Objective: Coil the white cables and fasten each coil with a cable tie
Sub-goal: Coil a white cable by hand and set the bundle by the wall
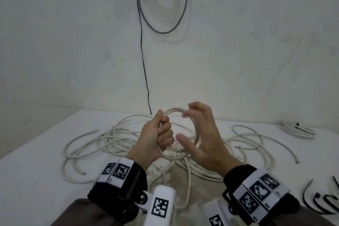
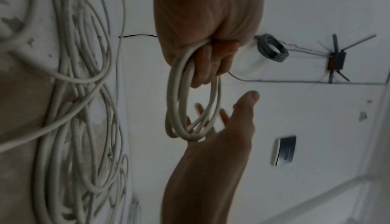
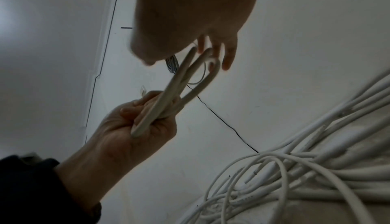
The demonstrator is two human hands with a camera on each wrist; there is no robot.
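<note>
Left hand: the left hand [image 1: 156, 139] is gripping one side of a small white cable coil [image 1: 180, 113], its fingers [image 1: 166, 130] curled tight round the gathered loops and the thumb lying up along them.
Right hand: the right hand [image 1: 203, 134] is hovering at the far side of the coil with fingers spread wide and loosely bent, holding nothing firmly; its fingertips [image 3: 229, 61] are blurred, and I cannot tell whether they are touching the loop.
Coil: several turns are hanging together in the air above the table [image 1: 36, 170], between the two hands; in the left wrist view the loops [image 2: 190, 104] are dangling from the fist toward the open palm.
Loose cables: a tangle of white cables [image 1: 102, 143] is sprawling across the table beneath and around the hands, with cut ends lying out to both sides.
Finished coil: a bundled white coil [image 1: 298, 130] is sitting well apart at the far right of the table.
Cable ties: black cable ties [image 1: 319, 202] are lying at the near right edge of the table.
Wall: a grey cable loop [image 1: 165, 14] is hanging on the white wall behind, with a thin black wire [image 1: 144, 64] running down to the table.
</note>
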